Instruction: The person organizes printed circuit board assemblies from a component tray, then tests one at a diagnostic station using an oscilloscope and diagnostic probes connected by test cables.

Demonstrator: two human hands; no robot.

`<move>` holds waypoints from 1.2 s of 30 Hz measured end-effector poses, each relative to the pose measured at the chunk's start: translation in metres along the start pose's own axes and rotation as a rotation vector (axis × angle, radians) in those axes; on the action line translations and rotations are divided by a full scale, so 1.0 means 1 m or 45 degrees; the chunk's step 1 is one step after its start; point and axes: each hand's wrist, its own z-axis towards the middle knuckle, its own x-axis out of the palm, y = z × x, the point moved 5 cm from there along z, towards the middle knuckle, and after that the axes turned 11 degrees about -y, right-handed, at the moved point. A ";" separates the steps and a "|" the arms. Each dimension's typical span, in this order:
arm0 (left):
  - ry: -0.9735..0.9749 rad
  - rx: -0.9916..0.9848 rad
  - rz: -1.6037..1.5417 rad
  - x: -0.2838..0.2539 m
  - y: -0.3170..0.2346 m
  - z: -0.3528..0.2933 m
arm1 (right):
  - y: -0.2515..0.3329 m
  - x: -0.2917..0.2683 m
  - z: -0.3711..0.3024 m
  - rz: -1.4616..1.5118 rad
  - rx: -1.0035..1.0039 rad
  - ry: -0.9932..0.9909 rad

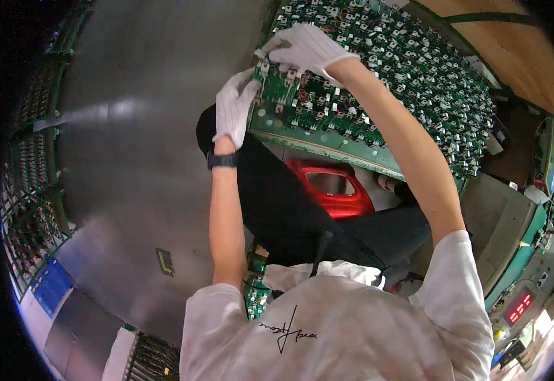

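Note:
Both of my hands wear white knit gloves and meet at the near left corner of a wide bed of circuit boards. My left hand [232, 108] grips the left edge of a green circuit board [278, 86], with the thumb along its side. Over the far edge of the same board reaches my right hand [305, 51], its fingers bent around the upper left corner. Small metal and pale parts stand up on the board. Beneath and beyond it, many similar green boards [404, 70] lie packed close together on a green-topped bench [328, 141].
A red plastic stool [337, 190] stands below the bench edge, beside my black-clad legs. Racks holding boards [32, 165] line the far left. At the right are a grey cabinet [496, 222] and equipment with a red digital display [520, 309]. A small flat piece [164, 261] lies on the grey floor.

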 end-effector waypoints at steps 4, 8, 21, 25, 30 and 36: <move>-0.034 -0.132 -0.124 0.021 0.037 0.029 | -0.024 0.011 0.043 -0.379 -0.112 -0.082; -0.098 -0.205 -0.196 0.031 0.066 0.036 | -0.036 0.028 0.053 -0.405 -0.128 -0.122; -0.164 0.262 0.514 0.072 0.082 0.033 | -0.050 0.014 0.051 -0.547 -0.141 -0.164; -0.219 0.224 0.464 0.067 0.088 0.032 | -0.022 -0.028 0.019 -0.521 -0.014 -0.437; -0.198 0.294 0.502 0.074 0.087 0.037 | -0.031 -0.082 -0.071 -0.417 0.107 -0.587; -0.120 0.254 0.585 0.063 0.077 0.031 | -0.075 -0.090 -0.219 -0.309 0.363 -0.735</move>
